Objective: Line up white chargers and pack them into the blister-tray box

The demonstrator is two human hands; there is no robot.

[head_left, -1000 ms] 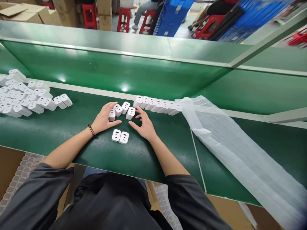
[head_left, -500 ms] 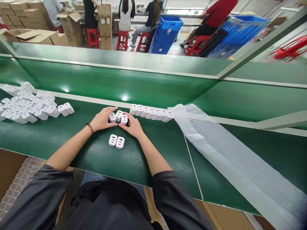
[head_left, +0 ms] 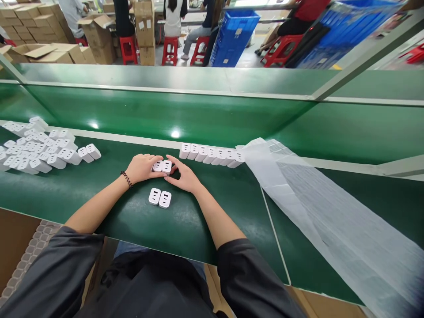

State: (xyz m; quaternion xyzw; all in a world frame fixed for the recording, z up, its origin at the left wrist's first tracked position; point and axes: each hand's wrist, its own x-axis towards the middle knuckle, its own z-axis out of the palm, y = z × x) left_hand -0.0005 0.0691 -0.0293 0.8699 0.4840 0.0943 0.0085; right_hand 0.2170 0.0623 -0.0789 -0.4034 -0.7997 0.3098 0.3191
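Two white USB chargers (head_left: 162, 166) stand side by side between my hands, slotted ends up. My left hand (head_left: 142, 168) curls round the left one, with thumb in front and fingers behind. Thumb and fingertips of my right hand (head_left: 184, 176) close on the right one. Nearer to me stands another pair of chargers (head_left: 159, 198), touched by neither hand. A straight row of chargers (head_left: 210, 155) runs along the back edge of the green table, just beyond my right hand. My fingers hide the sides of the held chargers.
A large cluster of chargers (head_left: 36, 148) lies at the left. A long translucent plastic sheet (head_left: 324, 212) stretches across the right side. A green panel (head_left: 185, 115) rises behind the table. Cartons (head_left: 58, 53), blue crates (head_left: 233, 37) and seated people are farther back.
Earlier, three chargers showed between my hands; now two are seen, pressed side by side. My hands have drawn closer together. The view has shifted slightly.
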